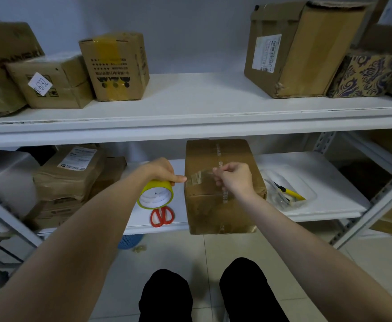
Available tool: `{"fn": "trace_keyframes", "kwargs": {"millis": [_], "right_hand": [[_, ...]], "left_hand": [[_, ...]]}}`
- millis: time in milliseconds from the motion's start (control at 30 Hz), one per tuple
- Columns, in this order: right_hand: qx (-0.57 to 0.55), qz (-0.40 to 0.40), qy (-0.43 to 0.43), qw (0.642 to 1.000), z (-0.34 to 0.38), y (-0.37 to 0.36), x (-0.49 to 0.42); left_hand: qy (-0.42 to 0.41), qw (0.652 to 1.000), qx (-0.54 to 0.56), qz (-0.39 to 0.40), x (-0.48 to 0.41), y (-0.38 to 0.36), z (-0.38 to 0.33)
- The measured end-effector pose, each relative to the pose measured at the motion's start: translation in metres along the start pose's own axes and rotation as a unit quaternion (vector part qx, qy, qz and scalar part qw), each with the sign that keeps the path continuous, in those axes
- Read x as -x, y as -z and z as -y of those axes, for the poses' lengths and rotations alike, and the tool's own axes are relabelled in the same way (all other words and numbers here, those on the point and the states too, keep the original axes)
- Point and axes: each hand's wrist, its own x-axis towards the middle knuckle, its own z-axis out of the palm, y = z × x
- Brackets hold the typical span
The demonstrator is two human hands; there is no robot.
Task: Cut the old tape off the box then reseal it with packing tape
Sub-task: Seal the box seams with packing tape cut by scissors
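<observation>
A brown cardboard box (216, 205) stands on the lower white shelf, its front overhanging the shelf edge. My left hand (161, 170) grips a roll of packing tape (155, 194) with a yellow-green rim, just left of the box. My right hand (233, 177) hovers over the box top and pinches the free end of a clear tape strip (198, 177) stretched from the roll across the box's left edge. Red-handled scissors (162, 216) lie on the shelf below the roll.
A clear plastic tray (305, 182) holding a yellow utility knife (290, 191) sits right of the box. Taped parcels (71, 175) are stacked to the left. Several cartons stand on the upper shelf (190, 117). A blue basket (128, 241) is on the tiled floor.
</observation>
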Motion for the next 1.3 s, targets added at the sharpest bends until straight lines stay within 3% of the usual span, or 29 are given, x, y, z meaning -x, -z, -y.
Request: {"fn": "trace_keyframes", "kwargs": {"millis": [467, 733, 867, 1100, 1300], "right_hand": [[0.174, 0.02, 0.022, 0.984, -0.007, 0.0, 0.002], [0.231, 0.03, 0.055, 0.971, -0.01, -0.003, 0.002], [0.272, 0.032, 0.08, 0.958, -0.012, 0.005, 0.001], [0.381, -0.007, 0.11, 0.918, -0.02, 0.041, -0.014], [0.387, -0.004, 0.09, 0.918, -0.028, 0.053, -0.027]], "left_hand": [[0.012, 1.0, -0.021, -0.003, -0.008, -0.01, 0.002], [0.031, 0.999, 0.029, -0.022, -0.009, -0.023, 0.008], [0.041, 0.999, 0.03, 0.015, 0.001, -0.03, 0.001], [-0.009, 0.986, 0.161, 0.031, 0.016, -0.062, -0.042], [0.015, 0.969, 0.246, -0.004, 0.016, -0.084, -0.06]]}}
